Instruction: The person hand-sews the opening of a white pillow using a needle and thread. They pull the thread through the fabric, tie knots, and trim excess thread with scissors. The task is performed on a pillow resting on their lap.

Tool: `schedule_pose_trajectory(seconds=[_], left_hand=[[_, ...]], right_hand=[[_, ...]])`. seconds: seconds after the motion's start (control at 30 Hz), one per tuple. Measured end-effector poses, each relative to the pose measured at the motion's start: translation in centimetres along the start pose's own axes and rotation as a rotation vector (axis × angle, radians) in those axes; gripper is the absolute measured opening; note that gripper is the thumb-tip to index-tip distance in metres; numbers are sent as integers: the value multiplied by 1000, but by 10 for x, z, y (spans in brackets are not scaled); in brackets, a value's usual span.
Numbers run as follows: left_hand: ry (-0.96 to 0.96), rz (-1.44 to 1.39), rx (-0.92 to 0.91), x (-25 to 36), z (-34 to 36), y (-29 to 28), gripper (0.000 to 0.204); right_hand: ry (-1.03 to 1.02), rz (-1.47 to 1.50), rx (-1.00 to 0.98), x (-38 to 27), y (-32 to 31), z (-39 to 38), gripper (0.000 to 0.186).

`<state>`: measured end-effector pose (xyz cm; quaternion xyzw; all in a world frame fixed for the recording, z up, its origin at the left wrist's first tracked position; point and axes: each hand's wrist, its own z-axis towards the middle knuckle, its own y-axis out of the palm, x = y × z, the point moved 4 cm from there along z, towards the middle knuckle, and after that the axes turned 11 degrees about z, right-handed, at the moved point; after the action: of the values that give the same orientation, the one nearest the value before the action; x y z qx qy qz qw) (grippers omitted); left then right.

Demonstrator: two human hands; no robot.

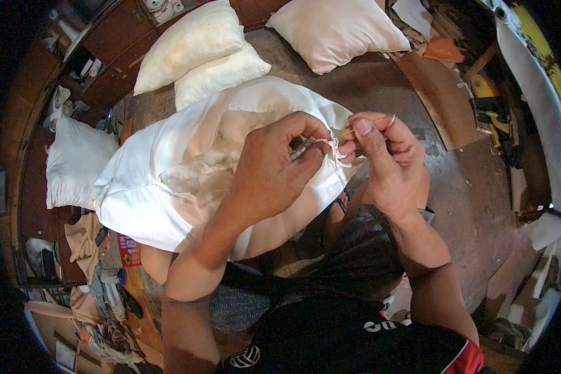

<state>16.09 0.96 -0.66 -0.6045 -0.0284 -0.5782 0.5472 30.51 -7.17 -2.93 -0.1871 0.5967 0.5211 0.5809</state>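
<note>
A large white cushion cover lies across my lap, its side gaping open. Pale fluffy stuffing shows through the gap. At the cover's right end, my left hand is closed, its thumb and fingers pinching the gathered fabric edge. Close against it, my right hand pinches a thin needle between thumb and fingers, its tip at the cloth. A dark thread hangs below the pinched edge. Part of the needle is hidden behind my right thumb.
Two stuffed cushions are stacked beyond the cover, and another cushion sits at the far right. A smaller one stands at the left. Brown board lies on the floor at right; cloth scraps are heaped at lower left.
</note>
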Motion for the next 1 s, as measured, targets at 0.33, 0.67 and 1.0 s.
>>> schedule_pose_trajectory(seconds=[0.33, 0.67, 1.0], left_hand=[[48, 66, 8, -3, 1, 2, 13], [49, 66, -17, 0, 0, 1, 16], [43, 121, 50, 2, -2, 3, 18]], right_hand=[[-104, -5, -44, 2, 6, -5, 16], [-134, -56, -64, 6, 4, -3, 15], [-130, -65, -76, 11, 6, -4, 14]])
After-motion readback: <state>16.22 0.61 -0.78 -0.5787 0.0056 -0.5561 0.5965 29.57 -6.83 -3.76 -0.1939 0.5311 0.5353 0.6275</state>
